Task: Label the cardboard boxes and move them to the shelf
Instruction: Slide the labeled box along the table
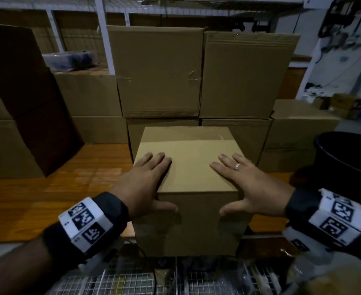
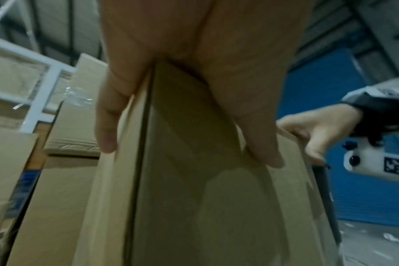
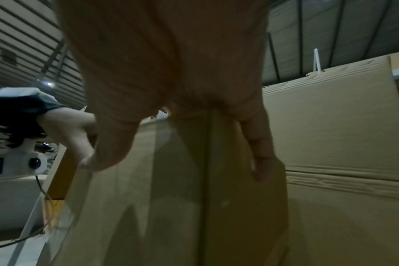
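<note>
Hands — two of them — bracket one small cardboard box (image 1: 188,167) at the centre of the frame: the left hand (image 1: 147,184) and right hand (image 1: 247,182) each lie with fingers spread flat on its top and a thumb hooked onto its near face, the grip a loose clasp at each front corner. Behind it, on the wooden counter (image 1: 69,188), four larger boxes (image 1: 160,71) stand two on two; a black bin (image 1: 350,158) sits at the right edge.
</note>
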A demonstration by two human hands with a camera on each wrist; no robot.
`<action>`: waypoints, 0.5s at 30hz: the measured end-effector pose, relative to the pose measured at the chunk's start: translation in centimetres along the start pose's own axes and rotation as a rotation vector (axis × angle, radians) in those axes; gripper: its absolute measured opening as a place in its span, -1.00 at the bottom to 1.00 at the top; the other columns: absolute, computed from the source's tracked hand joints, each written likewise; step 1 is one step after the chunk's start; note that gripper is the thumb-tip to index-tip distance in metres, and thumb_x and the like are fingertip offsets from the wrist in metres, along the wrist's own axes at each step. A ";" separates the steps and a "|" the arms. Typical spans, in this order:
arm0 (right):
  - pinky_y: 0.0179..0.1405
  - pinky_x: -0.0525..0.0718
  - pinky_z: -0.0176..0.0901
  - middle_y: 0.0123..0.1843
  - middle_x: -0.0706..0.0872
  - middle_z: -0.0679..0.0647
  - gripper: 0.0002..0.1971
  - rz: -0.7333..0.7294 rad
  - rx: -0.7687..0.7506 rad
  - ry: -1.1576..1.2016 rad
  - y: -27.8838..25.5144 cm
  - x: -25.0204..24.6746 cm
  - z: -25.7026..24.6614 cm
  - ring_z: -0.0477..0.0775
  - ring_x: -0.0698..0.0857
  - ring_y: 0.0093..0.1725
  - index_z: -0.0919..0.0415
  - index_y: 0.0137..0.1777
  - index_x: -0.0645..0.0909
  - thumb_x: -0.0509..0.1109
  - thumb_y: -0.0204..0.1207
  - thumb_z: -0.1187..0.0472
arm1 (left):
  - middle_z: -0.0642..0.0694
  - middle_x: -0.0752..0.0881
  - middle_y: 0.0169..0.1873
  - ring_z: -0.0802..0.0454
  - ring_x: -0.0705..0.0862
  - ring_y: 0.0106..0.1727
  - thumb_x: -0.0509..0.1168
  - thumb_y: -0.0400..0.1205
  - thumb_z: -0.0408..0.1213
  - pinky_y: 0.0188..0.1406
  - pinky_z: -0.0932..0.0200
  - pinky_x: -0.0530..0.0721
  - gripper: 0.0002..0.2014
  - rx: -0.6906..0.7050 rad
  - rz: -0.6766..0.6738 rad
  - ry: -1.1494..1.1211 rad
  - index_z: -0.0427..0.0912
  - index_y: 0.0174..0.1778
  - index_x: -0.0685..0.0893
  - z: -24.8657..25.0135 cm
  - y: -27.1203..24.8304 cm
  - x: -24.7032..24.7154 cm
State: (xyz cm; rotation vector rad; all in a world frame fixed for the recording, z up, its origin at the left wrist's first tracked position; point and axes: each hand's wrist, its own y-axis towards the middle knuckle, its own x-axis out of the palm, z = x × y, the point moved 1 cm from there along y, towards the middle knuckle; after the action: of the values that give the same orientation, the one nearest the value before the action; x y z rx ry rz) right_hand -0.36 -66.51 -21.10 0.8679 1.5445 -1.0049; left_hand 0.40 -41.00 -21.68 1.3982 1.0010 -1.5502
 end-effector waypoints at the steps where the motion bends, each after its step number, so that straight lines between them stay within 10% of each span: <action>1: 0.63 0.16 0.23 0.70 -0.27 -0.18 0.10 0.042 0.011 -0.020 0.0 0.4 -0.4 0.04 -0.26 0.67 -0.26 0.65 -0.25 0.42 0.28 -0.38 | 0.12 -0.20 0.66 0.05 -0.21 0.67 0.29 0.32 0.45 0.62 -0.03 0.00 0.17 -0.004 0.030 0.021 0.09 0.66 -0.25 0.1 0.0 0.3; 5: 0.50 0.37 0.30 0.71 -0.23 -0.12 0.13 0.131 0.062 -0.146 0.4 1.2 -1.2 0.14 -0.14 0.67 -0.21 0.65 -0.29 0.42 0.30 -0.40 | 0.10 -0.17 0.67 0.02 -0.15 0.67 0.26 0.33 0.47 0.52 -0.23 0.36 0.16 -0.018 0.078 0.093 0.05 0.66 -0.24 0.8 -0.1 1.0; 15: 0.48 0.37 0.26 0.72 -0.13 -0.10 0.09 0.194 0.123 -0.150 -0.4 1.4 -2.0 0.10 -0.04 0.67 -0.15 0.67 -0.19 0.39 0.30 -0.43 | 0.03 -0.12 0.66 -0.06 -0.07 0.66 0.30 0.33 0.46 0.33 -0.33 0.44 0.15 -0.108 0.121 0.137 0.03 0.64 -0.21 2.3 -0.2 1.7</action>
State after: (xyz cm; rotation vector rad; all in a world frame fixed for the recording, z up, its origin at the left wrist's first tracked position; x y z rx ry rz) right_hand -1.70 -64.73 -22.21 0.9852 1.2573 -1.0069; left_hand -0.75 -43.11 -23.16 1.4757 1.0461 -1.3082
